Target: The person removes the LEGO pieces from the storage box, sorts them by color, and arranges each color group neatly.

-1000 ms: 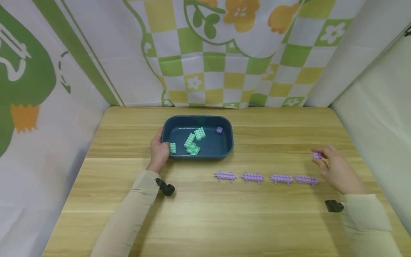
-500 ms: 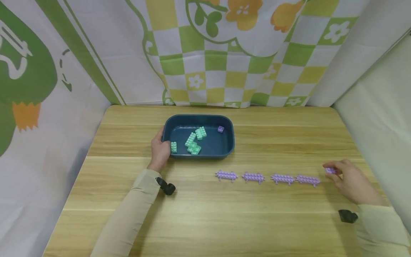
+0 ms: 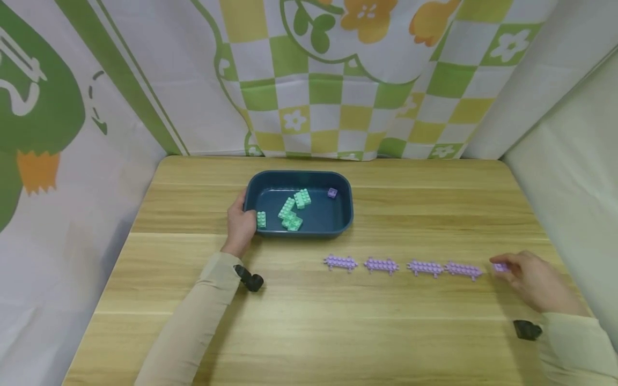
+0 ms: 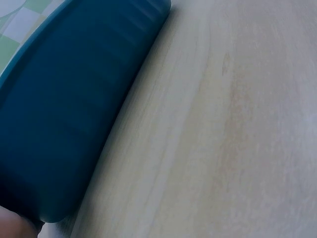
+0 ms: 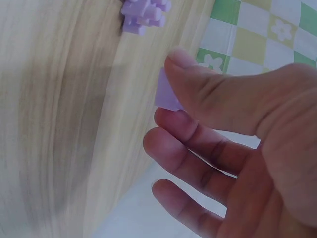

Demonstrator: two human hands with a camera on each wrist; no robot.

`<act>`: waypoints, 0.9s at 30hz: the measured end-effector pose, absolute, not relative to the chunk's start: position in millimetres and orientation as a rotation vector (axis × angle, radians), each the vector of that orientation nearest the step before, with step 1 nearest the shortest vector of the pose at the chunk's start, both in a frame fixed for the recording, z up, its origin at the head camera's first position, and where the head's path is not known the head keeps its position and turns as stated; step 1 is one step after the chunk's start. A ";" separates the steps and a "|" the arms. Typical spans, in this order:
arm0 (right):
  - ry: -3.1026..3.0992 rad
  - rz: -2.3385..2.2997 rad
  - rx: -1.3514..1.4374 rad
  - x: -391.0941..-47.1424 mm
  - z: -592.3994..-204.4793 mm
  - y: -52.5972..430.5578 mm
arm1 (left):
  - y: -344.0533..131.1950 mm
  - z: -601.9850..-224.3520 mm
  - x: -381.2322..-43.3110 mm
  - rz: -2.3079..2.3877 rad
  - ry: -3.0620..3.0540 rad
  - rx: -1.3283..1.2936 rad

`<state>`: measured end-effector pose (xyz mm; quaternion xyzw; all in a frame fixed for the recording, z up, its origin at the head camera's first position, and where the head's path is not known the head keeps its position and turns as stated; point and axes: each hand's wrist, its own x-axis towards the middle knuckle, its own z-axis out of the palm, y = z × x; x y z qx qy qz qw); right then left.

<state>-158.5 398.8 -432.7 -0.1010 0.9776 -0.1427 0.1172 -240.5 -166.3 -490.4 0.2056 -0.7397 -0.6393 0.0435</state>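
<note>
My left hand (image 3: 240, 228) grips the left end of a dark blue tray (image 3: 328, 234), thumb over the near left corner. Inside the tray lie several mint green bricks (image 3: 287, 208) and one small purple brick (image 3: 332, 193). At the right, my right hand (image 3: 538, 281) pinches a small light purple block (image 5: 167, 93) between thumb and fingers, just beyond the right end of a row of studded purple strips (image 3: 425, 268). In the right wrist view the end of a purple strip (image 5: 141, 15) shows apart from the held block.
The wooden table (image 3: 314, 332) ends at a checked cloth (image 3: 323, 118) behind it. White sheets (image 3: 579, 134) hang at both sides. Black wrist cameras (image 3: 251, 280) sit at the cuffs.
My right hand has moved right and toward me with the purple block, from above the strips' end to just past it. My left hand stays on the tray.
</note>
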 end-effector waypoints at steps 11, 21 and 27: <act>2.780 -0.413 -0.230 -159.0 -434.4 398.4 | -166.1 -487.8 -241.2 -1.946 -2.263 0.609; 2.770 -0.389 -0.222 -159.5 -437.5 397.7 | -166.3 -489.4 -240.4 -1.950 -2.257 0.610; 2.784 -0.373 -0.242 -159.3 -439.1 397.1 | -166.0 -489.4 -240.4 -1.943 -2.265 0.615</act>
